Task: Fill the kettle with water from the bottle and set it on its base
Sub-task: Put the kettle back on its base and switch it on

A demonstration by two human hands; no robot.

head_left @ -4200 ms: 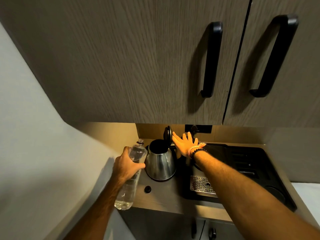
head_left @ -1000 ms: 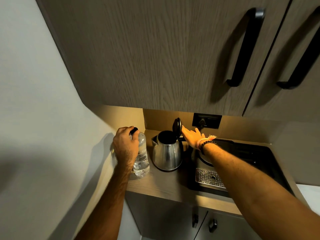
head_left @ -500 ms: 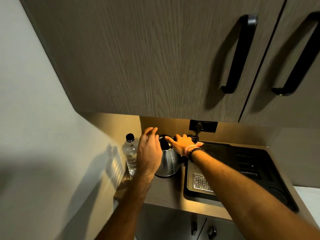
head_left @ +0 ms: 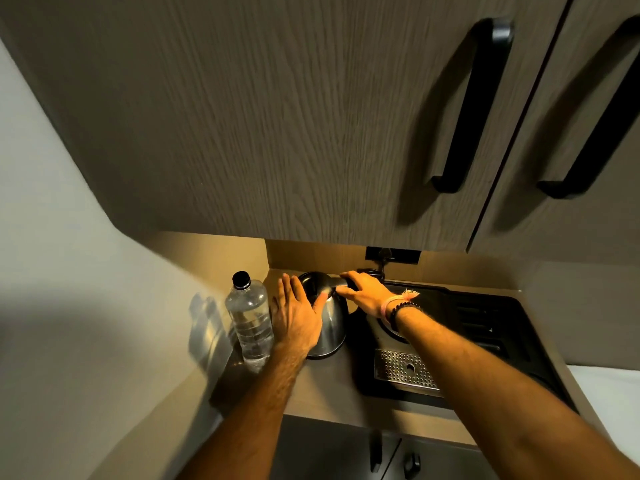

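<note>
**Lid down, kettle steadied on the counter**

Wood-grain wall cupboards with long black handles fill the upper view; below them a narrow beige countertop sits in warm under-cabinet light. At the far left corner stands the rounded stainless-steel kettle, upright, its black lid seemingly lowered over the mouth. Whether a base lies beneath it cannot be told — the foot is in shadow. Just left of it, near but apart, stands the clear plastic water bottle with its black cap on and water inside. To the right lies a black tray with a perforated metal drip grille.

The left hand is spread flat, fingers wide, its palm against the kettle's near-left wall and gripping nothing. The right hand, with a pink band and dark beads at the wrist, is curled over the top of the black handle beside the lid; whether it squeezes the handle or only presses cannot be told.

The step in hand looks like closing and seating the kettle. To do it well, press the lid near its hinge until it latches, keep the left palm bracing the body so it does not tip, then check that the kettle sits level and centred — and mind the bottle close by the left wrist.
</note>
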